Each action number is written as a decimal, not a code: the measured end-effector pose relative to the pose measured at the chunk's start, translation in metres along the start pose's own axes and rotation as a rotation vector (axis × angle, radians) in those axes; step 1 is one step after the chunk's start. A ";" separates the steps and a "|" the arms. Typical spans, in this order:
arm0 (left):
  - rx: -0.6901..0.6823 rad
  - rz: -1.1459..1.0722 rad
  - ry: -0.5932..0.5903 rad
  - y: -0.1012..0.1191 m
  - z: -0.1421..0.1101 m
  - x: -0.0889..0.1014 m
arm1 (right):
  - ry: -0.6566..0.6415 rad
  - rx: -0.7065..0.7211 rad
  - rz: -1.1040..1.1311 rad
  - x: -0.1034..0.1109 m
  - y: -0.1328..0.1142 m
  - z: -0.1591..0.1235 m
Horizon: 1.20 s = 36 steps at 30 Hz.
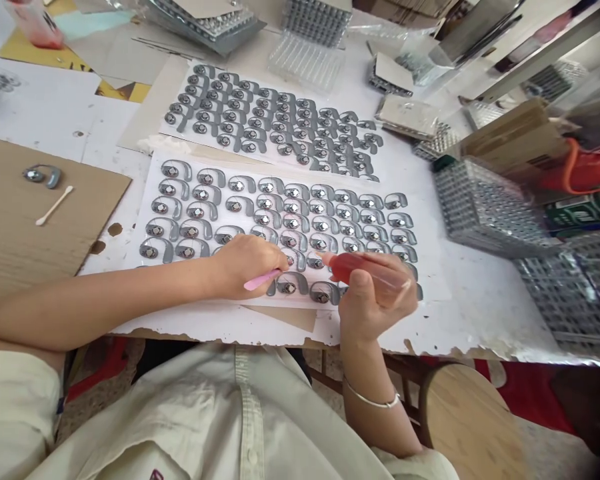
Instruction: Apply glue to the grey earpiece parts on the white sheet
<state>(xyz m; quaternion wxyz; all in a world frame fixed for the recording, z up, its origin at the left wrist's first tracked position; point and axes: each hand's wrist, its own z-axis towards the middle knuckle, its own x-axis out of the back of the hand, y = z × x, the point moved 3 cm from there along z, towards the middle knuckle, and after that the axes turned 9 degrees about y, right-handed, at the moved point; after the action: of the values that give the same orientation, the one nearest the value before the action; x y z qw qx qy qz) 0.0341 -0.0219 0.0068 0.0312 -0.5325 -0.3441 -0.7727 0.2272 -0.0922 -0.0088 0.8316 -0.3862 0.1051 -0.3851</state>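
Head cam: red btl sits in R hand.

Scene brightly, evenly lit; source direction can't be pinned down. White tabletop nearly washed out. Sharp glints thrown off metal discs at centre; glare scattered over clear-wrapped stacks at 3 o'clock. Only soft shadows cast. Corner near 4 o'clock sunk in near-black. Edges stretched by wide lens, detail smeared at 2 o'clock; centre rendered fairly crisp.
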 end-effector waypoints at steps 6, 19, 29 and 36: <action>0.004 -0.004 -0.011 0.001 -0.001 0.000 | -0.022 0.243 -0.110 -0.005 -0.010 -0.005; 0.022 0.002 0.001 -0.003 -0.002 -0.002 | -0.069 0.231 -0.125 -0.008 -0.008 -0.006; 0.022 -0.009 0.007 -0.003 -0.002 -0.001 | -0.078 0.233 -0.101 -0.008 -0.007 -0.007; 0.033 -0.027 -0.002 -0.002 -0.001 0.000 | -0.092 0.290 -0.134 -0.008 -0.010 -0.007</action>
<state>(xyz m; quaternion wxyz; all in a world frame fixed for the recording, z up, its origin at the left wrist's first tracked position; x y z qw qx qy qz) 0.0320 -0.0208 0.0054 0.0292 -0.5281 -0.3637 -0.7668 0.2131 -0.0939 -0.0074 0.8549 -0.2856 -0.0160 -0.4327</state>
